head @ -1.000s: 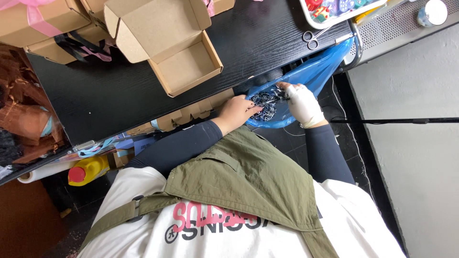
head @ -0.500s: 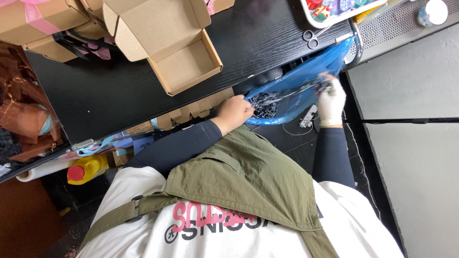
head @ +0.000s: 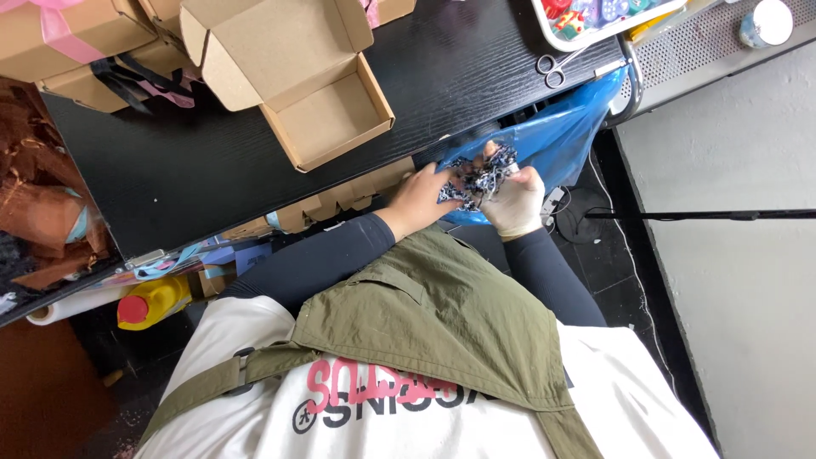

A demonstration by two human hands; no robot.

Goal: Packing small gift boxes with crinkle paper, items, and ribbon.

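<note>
Head view: a patterned bundle [head: 476,178] is clamped by the fingers of left hand [head: 422,198] and right hand [head: 517,200] over the blue bag [head: 569,136], at 4 o'clock from the empty open carton [head: 327,119] on the desk [head: 212,161]. Previously the right hand was raised apart.

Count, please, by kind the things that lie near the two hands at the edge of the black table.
open brown cardboard box: 1
small metal scissors: 1
blue plastic bag: 1
dark patterned fabric bundle, held by bare left hand and gloved right hand: 1
Total: 4
</note>
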